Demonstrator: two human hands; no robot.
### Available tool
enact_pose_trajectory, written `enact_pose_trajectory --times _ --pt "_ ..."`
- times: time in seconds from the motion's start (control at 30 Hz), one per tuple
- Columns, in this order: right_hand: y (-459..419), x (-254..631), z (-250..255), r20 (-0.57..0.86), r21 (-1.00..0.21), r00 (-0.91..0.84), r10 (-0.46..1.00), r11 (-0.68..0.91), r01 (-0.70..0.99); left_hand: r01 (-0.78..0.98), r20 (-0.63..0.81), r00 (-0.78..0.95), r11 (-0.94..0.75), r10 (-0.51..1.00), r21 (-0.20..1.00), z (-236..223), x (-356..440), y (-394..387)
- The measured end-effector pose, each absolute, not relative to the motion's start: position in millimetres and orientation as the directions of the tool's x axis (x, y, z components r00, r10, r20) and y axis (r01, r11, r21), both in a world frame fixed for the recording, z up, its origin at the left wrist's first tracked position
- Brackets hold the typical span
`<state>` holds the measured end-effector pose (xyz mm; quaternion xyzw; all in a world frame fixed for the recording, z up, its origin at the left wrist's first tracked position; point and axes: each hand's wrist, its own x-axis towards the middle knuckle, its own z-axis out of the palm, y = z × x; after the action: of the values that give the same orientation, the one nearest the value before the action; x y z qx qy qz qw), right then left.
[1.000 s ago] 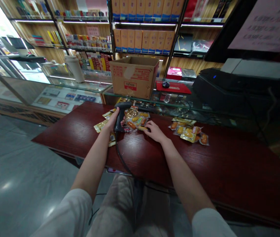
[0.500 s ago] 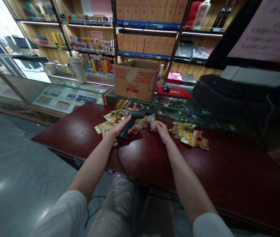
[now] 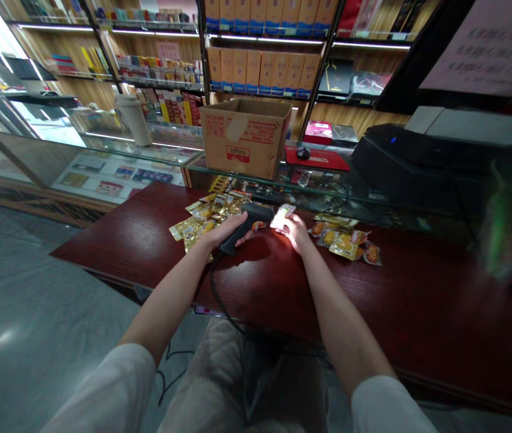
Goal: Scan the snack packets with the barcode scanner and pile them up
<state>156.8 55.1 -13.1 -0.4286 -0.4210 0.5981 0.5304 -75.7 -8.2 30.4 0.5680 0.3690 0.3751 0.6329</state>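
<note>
My left hand (image 3: pixel 227 231) is closed round the handle of a black barcode scanner (image 3: pixel 258 212), whose head faces right. Just in front of it, my right hand (image 3: pixel 298 233) pinches a small clear-wrapped snack packet (image 3: pixel 283 213), brightly lit by white light. An orange-brown snack packet (image 3: pixel 258 226) shows under the scanner head, partly hidden. Gold snack packets (image 3: pixel 201 227) lie in a loose pile beside and behind my left hand. To the right of my right hand sits another group of yellow and orange snack packets (image 3: pixel 346 243).
The dark red wooden table (image 3: pixel 124 234) meets a glass counter bearing a cardboard box (image 3: pixel 244 141). A mouse (image 3: pixel 303 153) rests on a red mat. The scanner's cable (image 3: pixel 219 294) hangs over the front edge. Something greenish and motion-blurred (image 3: pixel 499 234) appears at the right, beside a black machine (image 3: pixel 400 159).
The scanner now points at the packet in my right hand, and light falls on it. My right hand has turned the packet slightly. A blurred greenish thing has appeared at the right.
</note>
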Motion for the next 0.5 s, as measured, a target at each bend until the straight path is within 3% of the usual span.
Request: enact_pose_trajectory --times 0.33,0.43,0.5 --pt "57.7 153.6 -16.1 -0.048 -0.966 -0.073 0.996 -0.065 -0.249 -0.052 -0.083 0.446 0.118 0.891 0.992 23.5 -72.8 -5.7" --pt "59.8 157.1 -14.1 0.065 -0.986 -0.015 0.998 0.062 -0.155 -0.058 -0.085 0.411 0.119 0.908 0.991 22.3 -78.6 -1.2" --pt "60.2 164.7 -11.1 0.219 -0.976 0.092 0.971 0.216 0.037 -0.072 -0.085 0.377 0.120 0.922 0.990 20.8 -83.5 2.8"
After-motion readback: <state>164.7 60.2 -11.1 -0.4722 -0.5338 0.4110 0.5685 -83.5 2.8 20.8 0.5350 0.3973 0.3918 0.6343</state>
